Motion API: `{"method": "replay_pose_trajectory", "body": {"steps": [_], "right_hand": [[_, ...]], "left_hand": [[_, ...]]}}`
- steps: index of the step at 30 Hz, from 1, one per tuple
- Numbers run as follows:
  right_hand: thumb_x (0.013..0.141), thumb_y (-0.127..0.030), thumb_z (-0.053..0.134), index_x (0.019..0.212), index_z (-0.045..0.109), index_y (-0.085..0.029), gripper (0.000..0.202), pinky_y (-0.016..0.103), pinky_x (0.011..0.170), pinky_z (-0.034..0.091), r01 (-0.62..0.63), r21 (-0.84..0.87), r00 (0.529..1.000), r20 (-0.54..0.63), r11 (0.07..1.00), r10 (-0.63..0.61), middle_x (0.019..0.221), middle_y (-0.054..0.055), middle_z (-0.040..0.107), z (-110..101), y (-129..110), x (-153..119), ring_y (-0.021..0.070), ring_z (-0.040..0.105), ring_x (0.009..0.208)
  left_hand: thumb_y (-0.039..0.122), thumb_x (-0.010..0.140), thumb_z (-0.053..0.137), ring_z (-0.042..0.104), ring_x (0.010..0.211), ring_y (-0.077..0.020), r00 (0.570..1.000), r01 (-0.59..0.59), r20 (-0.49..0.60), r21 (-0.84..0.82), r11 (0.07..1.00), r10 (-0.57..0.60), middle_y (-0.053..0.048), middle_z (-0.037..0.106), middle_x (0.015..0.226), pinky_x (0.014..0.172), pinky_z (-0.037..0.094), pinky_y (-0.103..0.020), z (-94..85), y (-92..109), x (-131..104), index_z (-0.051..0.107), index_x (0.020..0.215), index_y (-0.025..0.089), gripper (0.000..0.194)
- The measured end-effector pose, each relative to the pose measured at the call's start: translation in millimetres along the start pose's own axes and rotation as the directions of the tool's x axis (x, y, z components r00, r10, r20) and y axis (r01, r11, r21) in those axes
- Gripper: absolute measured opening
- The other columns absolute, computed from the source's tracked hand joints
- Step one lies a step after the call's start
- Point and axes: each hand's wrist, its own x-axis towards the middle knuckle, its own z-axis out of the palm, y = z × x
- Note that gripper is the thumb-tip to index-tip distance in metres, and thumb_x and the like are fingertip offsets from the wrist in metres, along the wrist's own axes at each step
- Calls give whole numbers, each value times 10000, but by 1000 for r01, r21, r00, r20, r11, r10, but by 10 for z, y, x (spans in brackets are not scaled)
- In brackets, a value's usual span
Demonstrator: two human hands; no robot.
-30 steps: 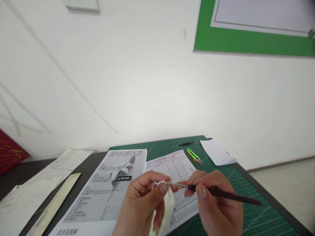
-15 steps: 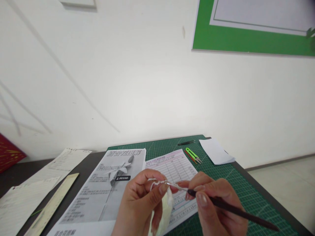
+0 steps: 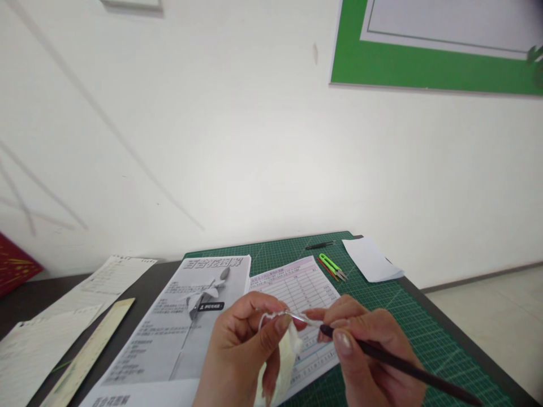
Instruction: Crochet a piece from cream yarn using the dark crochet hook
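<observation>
Between thumb and forefinger, my left hand point(image 3: 248, 345) pinches a small piece of white yarn work point(image 3: 268, 317). My right hand point(image 3: 369, 345) grips a crochet hook point(image 3: 394, 359) with a dark handle, its metal tip reaching into the yarn at my left fingertips. Pale yellow-white material point(image 3: 283, 362) hangs below my left hand, in front of a printed table sheet point(image 3: 297, 285). Left of my hands lies a printed page with a flower picture point(image 3: 169, 328).
Green snips point(image 3: 330, 263) and black tweezers point(image 3: 320, 245) lie on the green cutting mat point(image 3: 424, 328), near folded white paper point(image 3: 369, 260). At the left are a ruler point(image 3: 91, 350) and handwritten sheets point(image 3: 97, 285). A white wall point(image 3: 254, 141) rises behind.
The dark handle has shifted slightly left and down with my right hand. The hanging pale material has moved a little at its upper right. My left hand keeps its pinch.
</observation>
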Motion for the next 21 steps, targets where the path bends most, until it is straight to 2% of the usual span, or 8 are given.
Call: {"method": "replay_pose_trajectory", "body": {"steps": [11,16,21], "right_hand": [[876,-127,561,908,643,-242,145,429,718,585,0,-28,1000,2,1000,0,703,8,623,-37,7,-2,174,616,657],[875,-134,565,890,638,-248,136,434,725,580,-33,-2,999,-13,999,33,687,0,615,-41,16,3,175,608,652],[885,-126,559,889,638,-237,136,415,750,573,-26,13,1000,-13,1000,27,690,-6,604,-63,22,-4,159,602,656]], "left_hand": [[343,646,821,408,257,-10,998,-67,-3,103,992,67,-10,701,593,268,229,-103,-48,-36,29,697,728,177,223],[355,639,823,373,247,-12,996,-78,-27,141,987,83,68,512,382,269,228,-84,-48,-32,19,713,715,187,215],[360,630,827,385,254,-5,997,-73,-23,130,989,77,3,676,549,262,242,-91,-35,-15,22,703,715,183,233]]}}
